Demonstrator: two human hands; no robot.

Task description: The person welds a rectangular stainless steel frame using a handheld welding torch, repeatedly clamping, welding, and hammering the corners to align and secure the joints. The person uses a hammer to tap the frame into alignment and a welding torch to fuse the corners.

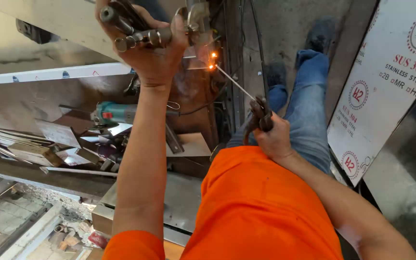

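Glossy steel clamp handles (pixel 136 36), thin bare-metal rod (pixel 234 83)

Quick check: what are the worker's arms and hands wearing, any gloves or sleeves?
No gloves: the left hand and right hand are bare. Both forearms are uncovered, with no watch or bands visible. Short orange sleeves of an orange shirt end near the upper arms.

left hand (pixel 150 45) (upper fingers) cropped by top edge
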